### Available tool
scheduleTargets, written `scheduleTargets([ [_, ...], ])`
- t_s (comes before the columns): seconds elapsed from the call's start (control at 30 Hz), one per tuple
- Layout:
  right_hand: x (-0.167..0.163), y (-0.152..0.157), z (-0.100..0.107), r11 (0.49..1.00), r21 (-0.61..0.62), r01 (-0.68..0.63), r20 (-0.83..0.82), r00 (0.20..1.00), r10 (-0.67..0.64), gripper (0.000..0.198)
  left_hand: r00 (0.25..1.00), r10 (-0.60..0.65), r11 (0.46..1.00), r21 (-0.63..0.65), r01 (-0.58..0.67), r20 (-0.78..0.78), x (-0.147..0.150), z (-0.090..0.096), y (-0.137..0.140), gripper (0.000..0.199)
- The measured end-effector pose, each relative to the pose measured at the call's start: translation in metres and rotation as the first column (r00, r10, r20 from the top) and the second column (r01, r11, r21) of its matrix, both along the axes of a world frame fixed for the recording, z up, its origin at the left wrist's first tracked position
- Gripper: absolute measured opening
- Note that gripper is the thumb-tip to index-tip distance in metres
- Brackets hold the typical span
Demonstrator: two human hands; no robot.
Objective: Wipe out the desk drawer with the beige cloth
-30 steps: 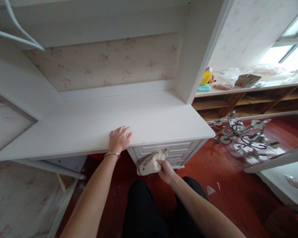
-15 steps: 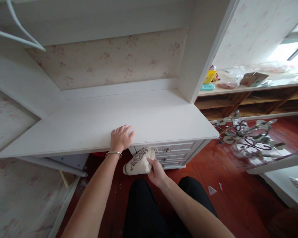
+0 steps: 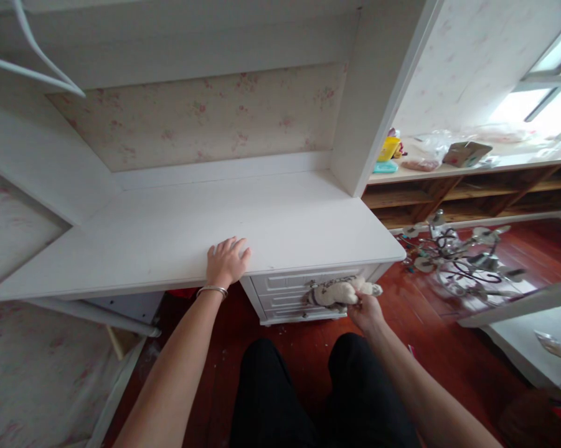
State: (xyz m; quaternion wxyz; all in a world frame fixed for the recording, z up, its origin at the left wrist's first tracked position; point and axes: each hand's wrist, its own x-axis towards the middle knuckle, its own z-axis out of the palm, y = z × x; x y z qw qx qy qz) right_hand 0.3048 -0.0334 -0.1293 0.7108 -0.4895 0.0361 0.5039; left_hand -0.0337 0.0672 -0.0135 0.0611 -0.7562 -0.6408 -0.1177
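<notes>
My left hand [image 3: 227, 258] rests flat on the front edge of a white desk [image 3: 168, 218], its fingers spread and nothing in it. In my right hand [image 3: 365, 308] is a bunched cream cloth [image 3: 336, 294] with a dark pattern, gripped between thumb and fingers. The cloth lies against the front of the white drawers [image 3: 280, 284] under the desk's right side and covers part of them. Small knobs show on the drawer fronts.
A chandelier [image 3: 462, 255] with several arms lies on the red wooden floor [image 3: 429, 330] at the right. Behind it, a low shelf unit [image 3: 401, 198] carries plastic bags and a cardboard box [image 3: 467, 154]. White cables [image 3: 47, 68] hang at the upper left.
My right hand has swept the cloth rightward across the drawer fronts, and the cloth now looks more bunched. My left hand stays in place on the desk.
</notes>
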Motion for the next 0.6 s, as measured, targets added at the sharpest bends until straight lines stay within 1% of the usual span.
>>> scheduleTargets([
  [0.07,0.020,-0.001,0.017,0.998,-0.036,0.051,0.007,0.999,-0.050,0.030,1.000,-0.003,1.000,0.004,0.003,0.004,0.000,-0.001,0.000,0.047],
  [0.1,0.027,-0.001,0.027,0.997,-0.030,0.070,0.021,0.997,-0.070,0.030,1.000,-0.004,1.000,0.005,0.004,0.005,-0.001,-0.001,0.000,0.047],
  [0.17,0.030,-0.003,0.047,0.995,0.032,0.090,0.052,0.994,-0.091,0.032,1.000,-0.005,1.000,0.011,0.005,0.007,-0.001,-0.002,0.000,0.047],
  [0.23,0.020,-0.005,0.067,0.991,0.103,0.084,0.060,0.994,-0.090,0.032,1.000,-0.006,1.000,0.017,0.005,0.010,-0.001,-0.003,0.000,0.047],
  [0.27,0.010,-0.007,0.075,0.990,0.122,0.074,0.051,0.995,-0.081,0.031,1.000,-0.006,1.000,0.020,0.006,0.013,-0.001,-0.003,0.000,0.047],
  [0.33,-0.018,-0.012,0.088,0.992,0.120,0.039,0.012,0.999,-0.041,0.030,1.000,-0.008,1.000,0.023,0.008,0.017,-0.001,-0.003,0.000,0.047],
  [0.4,-0.055,-0.018,0.095,0.988,0.148,-0.043,-0.024,0.999,0.047,0.030,1.000,-0.009,1.000,0.022,0.009,0.018,-0.001,-0.003,-0.001,0.047],
  [0.43,-0.075,-0.021,0.097,0.980,0.176,-0.089,-0.048,0.994,0.099,0.029,1.000,-0.009,1.000,0.021,0.008,0.017,-0.001,-0.003,-0.001,0.047],
  [0.53,-0.136,-0.025,0.096,0.964,0.188,-0.189,-0.128,0.968,0.214,0.028,1.000,-0.004,1.000,0.022,0.004,0.008,0.000,-0.002,-0.001,0.046],
  [0.6,-0.172,-0.023,0.092,0.933,0.196,-0.301,-0.156,0.930,0.332,0.029,1.000,-0.002,1.000,0.026,0.002,0.003,0.000,-0.002,-0.001,0.046],
])
